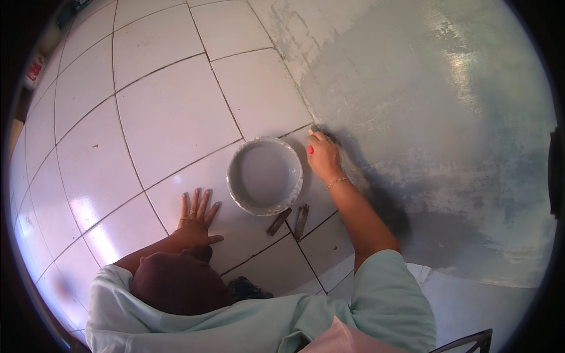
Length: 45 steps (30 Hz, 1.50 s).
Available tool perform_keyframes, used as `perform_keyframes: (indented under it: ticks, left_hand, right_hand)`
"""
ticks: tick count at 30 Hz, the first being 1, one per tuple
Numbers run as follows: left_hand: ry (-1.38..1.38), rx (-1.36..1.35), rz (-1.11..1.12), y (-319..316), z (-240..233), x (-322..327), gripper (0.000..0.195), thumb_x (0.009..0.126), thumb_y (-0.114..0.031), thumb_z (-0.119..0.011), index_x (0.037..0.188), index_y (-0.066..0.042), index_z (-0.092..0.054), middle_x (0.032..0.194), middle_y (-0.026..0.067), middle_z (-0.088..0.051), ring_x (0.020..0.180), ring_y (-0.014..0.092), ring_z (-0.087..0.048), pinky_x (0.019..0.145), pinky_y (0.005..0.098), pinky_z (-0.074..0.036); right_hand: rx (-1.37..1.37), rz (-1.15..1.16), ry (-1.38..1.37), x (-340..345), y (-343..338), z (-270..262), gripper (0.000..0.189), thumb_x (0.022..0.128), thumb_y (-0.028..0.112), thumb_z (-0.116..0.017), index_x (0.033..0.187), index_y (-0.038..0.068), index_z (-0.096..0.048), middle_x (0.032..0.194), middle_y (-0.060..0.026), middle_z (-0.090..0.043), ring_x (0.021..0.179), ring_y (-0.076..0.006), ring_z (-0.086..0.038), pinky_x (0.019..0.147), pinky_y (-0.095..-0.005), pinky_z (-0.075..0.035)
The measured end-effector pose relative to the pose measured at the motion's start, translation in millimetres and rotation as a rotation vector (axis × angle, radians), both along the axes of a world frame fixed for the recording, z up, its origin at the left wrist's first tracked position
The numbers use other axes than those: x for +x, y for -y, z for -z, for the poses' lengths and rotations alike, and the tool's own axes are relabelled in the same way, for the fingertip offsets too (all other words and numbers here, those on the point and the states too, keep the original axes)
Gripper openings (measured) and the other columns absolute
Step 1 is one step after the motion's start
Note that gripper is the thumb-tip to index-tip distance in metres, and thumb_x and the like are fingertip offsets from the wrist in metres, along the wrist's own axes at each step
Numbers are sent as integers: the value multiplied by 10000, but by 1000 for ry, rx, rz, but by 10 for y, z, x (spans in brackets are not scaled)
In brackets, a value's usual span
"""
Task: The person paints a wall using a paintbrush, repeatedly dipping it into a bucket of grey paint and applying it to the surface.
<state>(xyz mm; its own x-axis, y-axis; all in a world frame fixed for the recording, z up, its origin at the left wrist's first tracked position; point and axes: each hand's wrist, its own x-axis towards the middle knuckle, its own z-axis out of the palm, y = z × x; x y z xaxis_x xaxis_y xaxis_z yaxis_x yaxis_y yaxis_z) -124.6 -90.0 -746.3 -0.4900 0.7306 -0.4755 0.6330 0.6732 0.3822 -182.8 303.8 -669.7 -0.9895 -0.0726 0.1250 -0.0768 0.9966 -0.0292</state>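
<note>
My right hand (324, 156) grips a tool with a red-tipped handle (310, 150) at the base of a grey plastered wall (397, 110), where it meets the tiles; the tool's working end is mostly hidden by the hand. My left hand (197, 220) lies palm down with fingers spread on the white tiled floor (176, 119), holding nothing. Between my hands stands a round tub (265, 209) with a crusted rim and smooth grey liquid inside. Close below the tub lie two narrow, dark brown bars (279, 221), (301, 222), whose material I cannot tell.
A white container with red marks (35, 70) stands at the far left edge, near a teal object (66, 15). Dark grout lines run between the tiles. Part of a dark curved frame (476, 339) shows at the bottom right.
</note>
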Motion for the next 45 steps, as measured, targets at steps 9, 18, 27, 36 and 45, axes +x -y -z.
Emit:
perform_keyframes:
  ticks: [9, 18, 27, 36, 45]
  left_hand:
    - [-27, -30, 13, -9, 37, 33, 997, 813, -766, -430, 1547, -160, -133, 1588, 214, 84, 1438, 428, 176, 1080, 663, 134]
    - [-5, -18, 10, 5, 59, 1, 995, 805, -756, -459, 1545, -166, -151, 1589, 212, 82, 1438, 430, 174, 1085, 660, 129]
    - [-32, -53, 2, 12, 39, 58, 991, 803, -758, -457, 1544, -170, -159, 1592, 205, 71, 1442, 423, 166, 1087, 663, 121]
    - [-22, -29, 16, -9, 19, 3, 991, 805, -753, -457, 1546, -174, -144, 1593, 199, 76, 1442, 418, 173, 1086, 664, 126]
    - [-3, -91, 23, -26, -27, 29, 1000, 800, -765, -446, 1548, -177, -137, 1593, 200, 77, 1439, 429, 174, 1083, 666, 124]
  right_hand:
    - [110, 64, -278, -144, 22, -1431, 213, 770, 22, -672, 970, 95, -688, 914, -76, -639, 861, -291, -630, 724, -391, -512]
    - [-122, 40, -174, -440, -73, -582, 141, 804, 61, -653, 938, 99, -675, 900, -118, -644, 803, -339, -629, 692, -400, -514]
    - [23, -26, -425, -553, 146, -1616, 180, 785, 31, -644, 950, 95, -679, 858, -101, -630, 736, -320, -619, 656, -400, -512]
    - [-177, 55, -138, -563, -34, -395, 198, 789, 52, -622, 975, 96, -670, 863, -105, -619, 800, -317, -618, 696, -412, -511]
    - [-261, 142, -351, -642, -49, -887, 143, 800, 40, -651, 940, 41, -679, 883, -157, -675, 812, -359, -645, 705, -406, -523]
